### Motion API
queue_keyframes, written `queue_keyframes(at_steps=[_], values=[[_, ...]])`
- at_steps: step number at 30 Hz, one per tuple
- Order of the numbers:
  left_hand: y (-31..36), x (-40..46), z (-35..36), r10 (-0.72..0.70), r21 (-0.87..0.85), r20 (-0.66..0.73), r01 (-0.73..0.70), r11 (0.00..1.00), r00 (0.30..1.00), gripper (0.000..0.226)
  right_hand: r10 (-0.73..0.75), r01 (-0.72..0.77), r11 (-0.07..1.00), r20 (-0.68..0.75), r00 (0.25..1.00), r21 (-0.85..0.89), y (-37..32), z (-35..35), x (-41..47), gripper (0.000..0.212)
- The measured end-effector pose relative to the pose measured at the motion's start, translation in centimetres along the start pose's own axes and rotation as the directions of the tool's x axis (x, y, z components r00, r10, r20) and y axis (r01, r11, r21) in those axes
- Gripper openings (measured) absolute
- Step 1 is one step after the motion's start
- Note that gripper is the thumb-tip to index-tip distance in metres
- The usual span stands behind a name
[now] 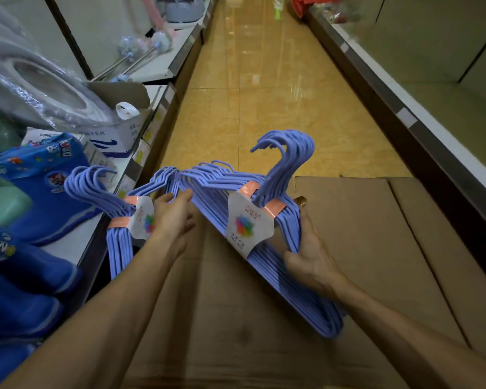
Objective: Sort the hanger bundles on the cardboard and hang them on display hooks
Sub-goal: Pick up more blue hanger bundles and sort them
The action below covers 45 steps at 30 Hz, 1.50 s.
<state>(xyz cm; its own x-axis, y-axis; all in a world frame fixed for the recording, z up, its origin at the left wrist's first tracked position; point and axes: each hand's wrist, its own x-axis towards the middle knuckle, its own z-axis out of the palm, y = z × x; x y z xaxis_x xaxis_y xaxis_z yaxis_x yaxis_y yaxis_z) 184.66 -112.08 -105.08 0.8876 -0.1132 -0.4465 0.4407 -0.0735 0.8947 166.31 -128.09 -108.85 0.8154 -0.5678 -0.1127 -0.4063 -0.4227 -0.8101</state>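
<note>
Two bundles of lilac plastic hangers, each tied with pink bands and a white label, are up in front of me over flattened brown cardboard (376,248) on the floor. My right hand (309,254) grips the right bundle (264,209) at its shoulder; its hooks point up and left. The left bundle (121,214) hangs against the left shelf edge with its hooks pointing left. My left hand (171,217) has its fingers at the spot where the two bundles' ends meet. Whether it grips the left bundle is not plain. No display hooks are in sight.
A low white shelf (157,66) runs along the left with blue printed packs (40,186), a printed white carton (115,136), a wrapped round item and brushes. A dark-based shelf unit (421,130) lines the right. Yellow tiled aisle floor (258,80) stretches ahead.
</note>
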Motion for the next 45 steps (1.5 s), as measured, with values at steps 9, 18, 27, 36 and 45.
queue_keyframes(at_steps=[9,18,27,36,45], values=[[1.1,-1.8,1.3,-0.074,-0.385,0.346,0.213,0.898,0.935,0.054,-0.130,0.116,0.957,0.036,0.991,0.265,-1.9,-3.5,-1.3,0.072],[1.1,-3.1,2.3,-0.113,-0.549,0.257,0.242,0.800,0.960,0.037,-0.145,0.124,0.973,0.093,0.985,0.195,-1.2,-3.7,-1.2,0.073],[3.7,-6.4,2.1,-0.089,-0.558,0.137,0.151,0.816,0.987,0.027,-0.127,0.110,0.976,0.078,0.989,0.190,-3.7,-4.9,-0.1,0.058],[11.6,-13.5,-0.7,-0.137,-0.631,0.092,0.164,0.758,0.986,0.028,-0.072,0.049,0.978,0.110,0.991,0.203,-13.3,-11.2,-4.0,0.058],[33.9,-26.6,-2.0,-0.139,-0.617,0.082,0.160,0.770,0.987,0.030,-0.079,0.062,0.974,0.071,0.994,0.220,-33.7,-25.0,-8.5,0.053]])
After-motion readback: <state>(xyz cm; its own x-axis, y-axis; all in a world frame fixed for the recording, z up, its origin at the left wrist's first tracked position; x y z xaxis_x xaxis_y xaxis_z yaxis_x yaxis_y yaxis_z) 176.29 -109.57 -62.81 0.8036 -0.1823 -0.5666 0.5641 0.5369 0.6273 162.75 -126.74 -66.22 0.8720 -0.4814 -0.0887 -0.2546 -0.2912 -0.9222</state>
